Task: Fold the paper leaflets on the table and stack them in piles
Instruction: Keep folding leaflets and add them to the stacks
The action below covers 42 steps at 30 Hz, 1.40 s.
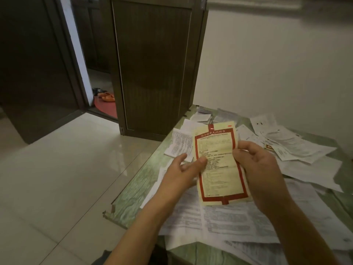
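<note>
Both hands hold a yellow leaflet (219, 165) with a red border up over the near part of the green table (133, 196), its printed face toward the camera. The left hand (181, 171) pinches its left edge, thumb on the front, the other fingers partly hidden. The right hand (259, 169) grips the right edge, fingers curled behind the sheet. White leaflets (238, 217) lie loose and overlapping across the table, more of them to the far right. A folded white leaflet (179, 144) lies at the table's far left edge. Beyond, a dark door (152, 69) stands open, with orange slippers (107, 96) on the floor behind it.
</note>
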### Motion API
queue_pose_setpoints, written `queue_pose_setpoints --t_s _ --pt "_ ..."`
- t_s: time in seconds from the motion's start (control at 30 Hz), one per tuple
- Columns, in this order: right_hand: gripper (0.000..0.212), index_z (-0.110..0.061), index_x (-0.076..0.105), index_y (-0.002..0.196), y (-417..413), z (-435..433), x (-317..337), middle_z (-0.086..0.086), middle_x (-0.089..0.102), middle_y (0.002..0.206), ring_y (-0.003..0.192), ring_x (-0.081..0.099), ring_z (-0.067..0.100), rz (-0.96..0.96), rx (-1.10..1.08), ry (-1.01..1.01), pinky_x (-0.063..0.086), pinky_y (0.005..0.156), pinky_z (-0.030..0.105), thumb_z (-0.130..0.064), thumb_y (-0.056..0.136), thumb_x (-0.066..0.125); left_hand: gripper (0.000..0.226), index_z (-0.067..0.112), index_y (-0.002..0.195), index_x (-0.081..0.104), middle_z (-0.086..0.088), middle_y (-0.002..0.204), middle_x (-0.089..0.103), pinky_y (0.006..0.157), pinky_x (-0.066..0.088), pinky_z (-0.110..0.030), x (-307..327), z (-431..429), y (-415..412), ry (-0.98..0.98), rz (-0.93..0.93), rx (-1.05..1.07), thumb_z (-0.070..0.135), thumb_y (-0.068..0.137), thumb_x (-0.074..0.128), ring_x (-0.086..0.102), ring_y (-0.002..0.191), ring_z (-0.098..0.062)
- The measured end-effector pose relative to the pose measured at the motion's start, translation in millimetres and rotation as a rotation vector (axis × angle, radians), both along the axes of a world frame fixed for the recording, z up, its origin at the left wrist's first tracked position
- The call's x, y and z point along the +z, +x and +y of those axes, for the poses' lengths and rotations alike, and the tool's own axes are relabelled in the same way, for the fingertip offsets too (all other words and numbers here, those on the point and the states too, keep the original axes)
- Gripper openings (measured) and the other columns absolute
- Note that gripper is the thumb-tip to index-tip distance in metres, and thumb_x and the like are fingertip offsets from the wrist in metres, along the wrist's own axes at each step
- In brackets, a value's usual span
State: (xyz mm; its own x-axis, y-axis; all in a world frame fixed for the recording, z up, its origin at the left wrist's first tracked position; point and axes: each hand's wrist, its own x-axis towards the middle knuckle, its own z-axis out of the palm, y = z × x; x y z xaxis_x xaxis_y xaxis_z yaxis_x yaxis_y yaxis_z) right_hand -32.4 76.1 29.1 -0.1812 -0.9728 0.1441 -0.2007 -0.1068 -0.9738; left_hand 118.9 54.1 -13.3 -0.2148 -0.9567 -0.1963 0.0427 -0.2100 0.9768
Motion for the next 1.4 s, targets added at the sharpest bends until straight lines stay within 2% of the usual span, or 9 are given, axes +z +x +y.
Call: queue_pose_setpoints --t_s 0.13,0.3,0.47,0.63,0.87,1.0,1.13,1.27,1.4 --pt "0.012 -0.014 0.059 0.098 9.7 -15.2 -25.1 0.000 0.073 0.083 0.070 0.071 0.019 -0.028 -0.001 0.090 0.058 0.057 0.034 -0.013 0.095 0.047 0.010 0.015 0.094 0.063 0.005 0.081 0.074 0.065 0.058 -0.025 -2.8 -5.3 9.7 -0.030 -0.025 0.080 0.023 0.091 0.056 0.071 0.074 -0.011" --pt "0.016 -0.011 0.056 0.107 3.2 -28.1 -43.9 0.008 0.072 0.094 0.083 0.071 0.026 -0.226 0.150 0.278 0.058 0.069 0.041 -0.016 0.091 0.053 0.013 0.015 0.081 0.060 0.007 0.071 0.071 0.055 0.054 -0.017 -5.6 -9.5 14.1 -0.104 -0.107 0.163 0.017 0.093 0.055 0.069 0.066 -0.005" --pt "0.019 -0.013 0.058 0.106 -2.2 -28.3 -57.3 0.009 0.073 0.093 0.084 0.071 0.029 -0.216 0.212 0.351 0.059 0.073 0.044 -0.006 0.088 0.055 0.011 0.015 0.084 0.060 0.005 0.082 0.070 0.054 0.054 -0.018 -6.5 -13.9 14.8 -0.111 -0.164 0.169 0.014 0.093 0.054 0.069 0.068 -0.006" --pt "0.018 -0.015 0.062 0.099 -3.3 -25.8 -62.7 0.009 0.073 0.089 0.080 0.071 0.027 -0.181 0.168 0.325 0.058 0.069 0.040 -0.005 0.093 0.048 0.022 0.013 0.081 0.062 -0.002 0.084 0.069 0.068 0.058 -0.034 -6.4 -14.8 12.5 -0.026 -0.134 0.158 0.002 0.093 0.046 0.068 0.076 -0.017" --pt "0.036 -0.011 0.064 0.069 1.0 -22.3 -60.7 0.010 0.062 0.072 0.058 0.057 0.015 -0.121 0.155 0.251 0.041 0.041 0.018 0.002 0.095 0.042 0.037 0.016 0.098 0.062 -0.005 0.077 0.073 0.062 0.055 -0.030 -7.9 -12.6 11.9 0.366 0.163 0.047 0.050 0.090 0.050 0.068 0.070 -0.022" --pt "0.029 -0.018 0.067 0.083 4.2 -22.2 -62.1 0.012 0.064 0.080 0.068 0.060 0.024 -0.152 0.152 0.267 0.049 0.053 0.027 -0.010 0.097 0.043 0.017 0.008 0.096 0.064 -0.006 0.078 0.073 0.065 0.057 -0.032 -16.7 -6.5 17.6 0.246 -0.002 0.031 0.023 0.088 0.063 0.070 0.069 -0.021" --pt "0.018 -0.023 0.063 0.102 4.7 -23.0 -62.0 0.009 0.070 0.094 0.086 0.068 0.031 -0.224 0.148 0.279 0.056 0.073 0.044 -0.029 0.095 0.048 0.010 0.011 0.095 0.067 -0.008 0.086 0.074 0.074 0.058 -0.040 -18.9 -2.4 20.8 0.163 -0.012 0.106 0.016 0.087 0.063 0.071 0.079 -0.026" --pt "0.029 -0.017 0.056 0.108 5.7 -15.0 -58.4 0.004 0.073 0.081 0.063 0.066 0.019 -0.126 0.284 0.261 0.053 0.052 0.028 -0.013 0.082 0.068 0.013 0.013 0.096 0.067 -0.007 0.085 0.074 0.061 0.058 -0.032 -18.0 -0.6 19.1 0.073 -0.015 0.145 0.013 0.083 0.067 0.071 0.074 -0.021" --pt "0.030 -0.013 0.060 0.104 6.7 -13.5 -58.9 0.008 0.074 0.082 0.065 0.068 0.020 -0.120 0.275 0.224 0.052 0.049 0.024 0.000 0.078 0.069 0.021 0.011 0.100 0.068 -0.006 0.087 0.074 0.060 0.058 -0.031 -16.8 -1.0 18.4 0.065 -0.007 0.138 0.013 0.079 0.071 0.071 0.076 -0.023"
